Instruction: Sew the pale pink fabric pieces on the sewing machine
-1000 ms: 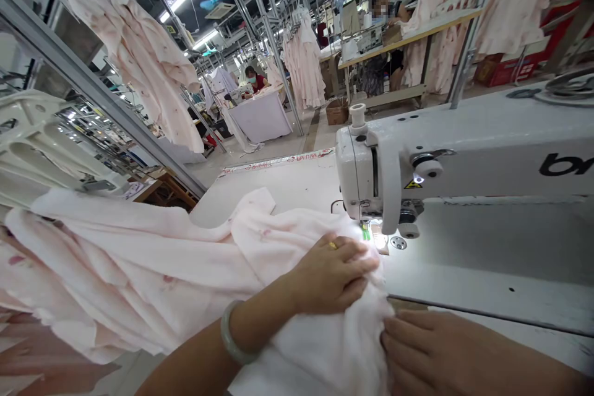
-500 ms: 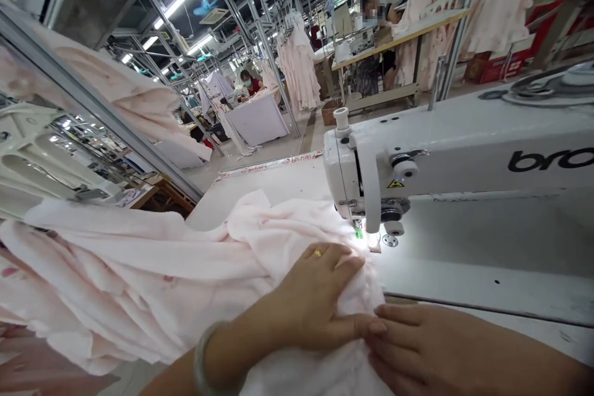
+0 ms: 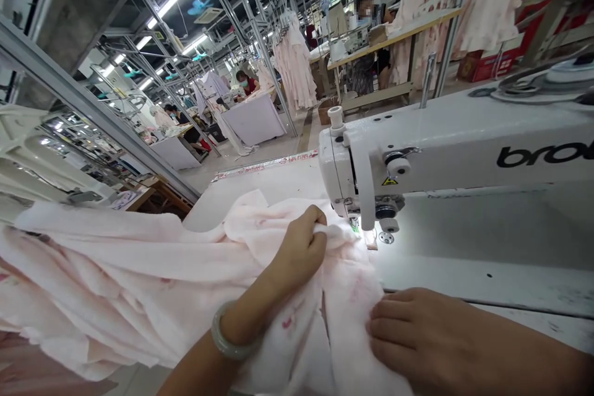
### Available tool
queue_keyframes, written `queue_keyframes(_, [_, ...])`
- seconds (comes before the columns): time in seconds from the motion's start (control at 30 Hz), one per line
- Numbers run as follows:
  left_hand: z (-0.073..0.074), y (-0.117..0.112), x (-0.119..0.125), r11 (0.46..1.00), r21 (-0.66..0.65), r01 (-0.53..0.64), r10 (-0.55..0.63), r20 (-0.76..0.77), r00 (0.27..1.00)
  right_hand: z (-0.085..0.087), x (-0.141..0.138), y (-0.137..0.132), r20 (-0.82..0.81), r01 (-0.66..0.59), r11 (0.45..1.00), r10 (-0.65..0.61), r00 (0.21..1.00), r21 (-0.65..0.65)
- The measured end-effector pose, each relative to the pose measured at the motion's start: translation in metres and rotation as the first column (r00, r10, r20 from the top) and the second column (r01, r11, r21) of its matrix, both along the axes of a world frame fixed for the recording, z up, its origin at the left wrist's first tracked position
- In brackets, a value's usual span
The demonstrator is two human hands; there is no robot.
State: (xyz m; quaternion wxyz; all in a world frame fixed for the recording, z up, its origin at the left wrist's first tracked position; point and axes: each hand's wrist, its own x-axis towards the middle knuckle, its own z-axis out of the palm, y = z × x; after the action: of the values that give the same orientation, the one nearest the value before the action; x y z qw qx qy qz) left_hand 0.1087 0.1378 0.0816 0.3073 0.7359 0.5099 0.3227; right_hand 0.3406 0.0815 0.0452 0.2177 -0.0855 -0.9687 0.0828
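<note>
While pink fabric [image 3: 153, 260] is draped over the left edge of the tabletop [image 3: 283, 178], it is bunched tightly in the left hand [image 3: 302, 247], apparently for control, and touched by the right hand [image 3: 413, 331], whose grip cannot be judged.

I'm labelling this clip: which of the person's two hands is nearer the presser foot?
The left hand, with the pale bangle on its wrist, gripping bunched pink fabric; the right hand is farther away.
</note>
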Motion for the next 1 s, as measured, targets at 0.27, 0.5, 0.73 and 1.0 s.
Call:
queue_keyframes(0.27, [-0.024,-0.01,0.0,0.994,0.02,0.103,-0.098,-0.166,0.981,-0.002,0.005,0.021,-0.179,0.181,0.973,-0.205,0.962,-0.141])
queue_keyframes(0.5, [-0.032,-0.008,-0.004,0.903,0.366,0.226,-0.097,-0.34,0.935,-0.031,0.007,0.041,-0.171,0.417,0.899,-0.436,0.884,-0.134])
queue_keyframes(0.73, [-0.03,-0.017,0.009,0.995,0.024,0.1,-0.095,-0.15,0.984,-0.014,0.008,0.042,-0.022,0.201,0.97,-0.206,0.978,-0.141])
queue_keyframes(1.0, [-0.035,-0.017,0.012,0.999,-0.035,0.01,-0.015,-0.146,0.989,-0.011,0.008,0.039,-0.179,0.178,0.98,-0.159,0.971,0.093])
